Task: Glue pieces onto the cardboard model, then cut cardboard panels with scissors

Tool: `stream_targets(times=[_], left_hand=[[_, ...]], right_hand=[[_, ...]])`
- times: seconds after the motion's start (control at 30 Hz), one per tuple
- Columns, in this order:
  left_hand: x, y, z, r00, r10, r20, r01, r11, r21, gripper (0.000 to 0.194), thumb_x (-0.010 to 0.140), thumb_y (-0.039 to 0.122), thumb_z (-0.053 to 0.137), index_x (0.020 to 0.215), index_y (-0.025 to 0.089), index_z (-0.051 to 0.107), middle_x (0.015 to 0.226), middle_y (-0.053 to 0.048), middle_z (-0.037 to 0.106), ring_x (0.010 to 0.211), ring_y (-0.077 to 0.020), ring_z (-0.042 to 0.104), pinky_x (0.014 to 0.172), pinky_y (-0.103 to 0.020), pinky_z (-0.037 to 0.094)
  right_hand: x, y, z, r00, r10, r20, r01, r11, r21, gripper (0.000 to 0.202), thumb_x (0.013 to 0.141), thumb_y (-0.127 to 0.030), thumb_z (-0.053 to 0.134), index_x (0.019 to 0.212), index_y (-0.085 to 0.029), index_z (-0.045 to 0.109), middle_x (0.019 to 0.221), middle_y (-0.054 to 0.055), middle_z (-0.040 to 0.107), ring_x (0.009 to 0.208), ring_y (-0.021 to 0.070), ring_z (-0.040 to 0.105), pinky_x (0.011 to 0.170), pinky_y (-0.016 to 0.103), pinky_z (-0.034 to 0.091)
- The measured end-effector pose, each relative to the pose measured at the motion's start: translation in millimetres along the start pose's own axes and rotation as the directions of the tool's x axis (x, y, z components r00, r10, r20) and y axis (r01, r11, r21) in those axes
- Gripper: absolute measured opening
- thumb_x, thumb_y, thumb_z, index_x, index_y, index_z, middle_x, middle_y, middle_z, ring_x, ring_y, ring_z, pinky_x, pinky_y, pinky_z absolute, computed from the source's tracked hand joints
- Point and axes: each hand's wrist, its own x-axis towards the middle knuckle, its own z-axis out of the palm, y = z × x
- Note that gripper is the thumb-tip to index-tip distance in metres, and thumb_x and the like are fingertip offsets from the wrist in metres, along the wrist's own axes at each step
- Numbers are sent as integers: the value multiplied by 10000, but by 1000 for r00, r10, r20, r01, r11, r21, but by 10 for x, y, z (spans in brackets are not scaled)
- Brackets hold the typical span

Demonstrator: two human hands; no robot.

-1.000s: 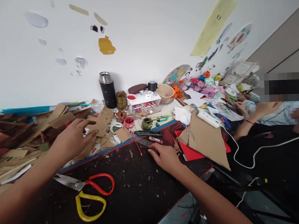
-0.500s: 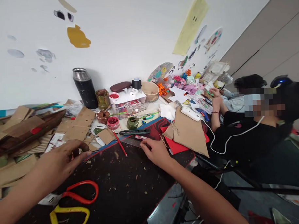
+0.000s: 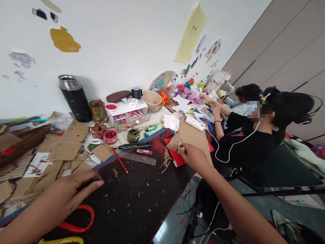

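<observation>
My left hand hovers over the dark tabletop, fingers together but not wrapped round anything, partly above the scissors with red and yellow handles. At the cardboard sheet on the right is my right hand, its fingertips at the sheet's left part; whether they grip it is unclear. Thin brown strings and red paper lie beside that hand. A clear ruler, a red pencil, a glue-like red tube and a black cutter lie between the hands.
Cardboard scraps cover the left side. Paint jars, a black thermos and a white drawer box stand at the back. A white power strip lies near the cardboard sheet. Two people sit at the right.
My right hand has left the ruler and moved right to the cardboard sheet. My left hand has shifted slightly down in view. The camera view has turned right.
</observation>
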Motion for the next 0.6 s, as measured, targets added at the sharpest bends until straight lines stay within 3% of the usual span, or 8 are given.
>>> stream_targets(times=[0.17,0.43,0.6], left_hand=[[-79,11,102,995,27,101,-21,998,-58,416,830,727,503,817,437,802,965,-17,835,964,-359,788,916,-452,617],[-198,73,237,986,104,132,-93,992,-89,404,848,733,504,766,450,780,873,-37,814,857,-354,787,788,-430,636],[-211,289,276,970,169,176,-149,981,-120,429,926,672,483,829,375,777,894,-53,800,857,-297,767,809,-359,600]], right_hand=[[-58,148,6,998,-6,66,17,985,-170,332,1061,-345,606,1350,-189,654,1218,123,743,1039,285,743,713,318,449],[-59,30,3,995,-59,79,74,974,-213,220,1075,-259,549,1234,-170,672,1175,137,716,957,261,748,722,319,457],[-3,-4,-7,990,-133,40,138,966,-218,243,1095,-280,507,1151,-177,720,1126,122,729,935,247,745,728,316,457]])
